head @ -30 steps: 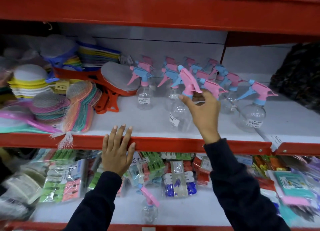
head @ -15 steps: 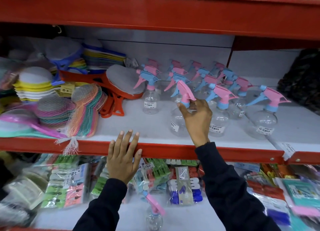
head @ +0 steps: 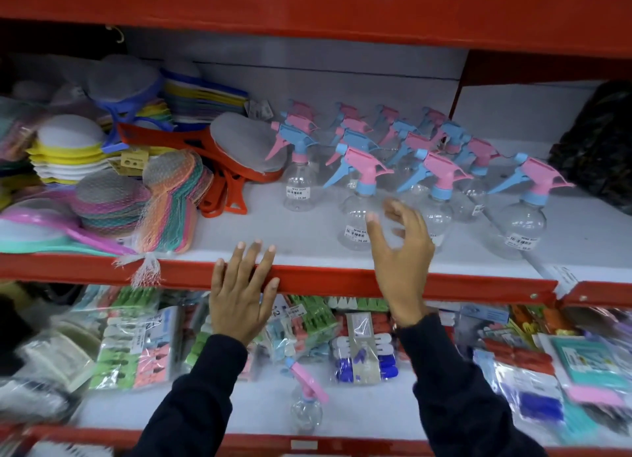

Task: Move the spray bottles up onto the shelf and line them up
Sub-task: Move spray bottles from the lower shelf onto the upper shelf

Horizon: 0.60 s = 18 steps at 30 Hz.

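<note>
Bare and wide-spread, right hand [head: 400,251], holding nothing, fingers [head: 393,213] loosely curled just in front of the nearest bottle [head: 359,213]; whether touching it, cannot tell. Flat on the red shelf edge [head: 342,280], left hand [head: 241,294], fingers extended, gripping nothing. Upright on the white shelf, that nearest bottle, pink-and-blue trigger head pointing left, more spray bottles [head: 441,183] in rows behind and to the right. Below, on the lower shelf, one last bottle [head: 306,402] alone near the front, among bagged clips [head: 136,350], not yet lifted. Risk from here, as a judgement: light, empty, top-heavy bottles, closely packed, so a brushing knuckle or sleeve likely to topple one into its neighbours; also long triggers apt to snag each other during straightening.
</note>
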Each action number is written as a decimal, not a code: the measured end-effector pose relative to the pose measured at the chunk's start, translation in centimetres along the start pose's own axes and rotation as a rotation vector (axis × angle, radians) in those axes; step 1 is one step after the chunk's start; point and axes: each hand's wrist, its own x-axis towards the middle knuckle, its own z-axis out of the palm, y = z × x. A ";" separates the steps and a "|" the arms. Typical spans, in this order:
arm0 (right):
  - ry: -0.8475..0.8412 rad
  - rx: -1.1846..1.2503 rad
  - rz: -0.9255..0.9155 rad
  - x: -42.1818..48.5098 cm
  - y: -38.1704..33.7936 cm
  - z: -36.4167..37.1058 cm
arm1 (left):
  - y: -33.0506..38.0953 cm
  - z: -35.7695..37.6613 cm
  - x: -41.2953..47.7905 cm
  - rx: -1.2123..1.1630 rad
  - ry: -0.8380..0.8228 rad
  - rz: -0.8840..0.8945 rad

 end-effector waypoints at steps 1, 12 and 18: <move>0.007 0.012 -0.001 -2.1 0.1 -0.4 | -0.4 -0.1 0.0 0.004 -0.004 -0.032; -0.789 -0.176 0.437 -20.6 10.9 0.1 | -5.0 -0.7 0.0 0.008 0.010 -0.093; -0.765 -0.031 0.515 -21.9 12.1 1.7 | -5.0 -0.8 0.0 -0.002 0.011 -0.085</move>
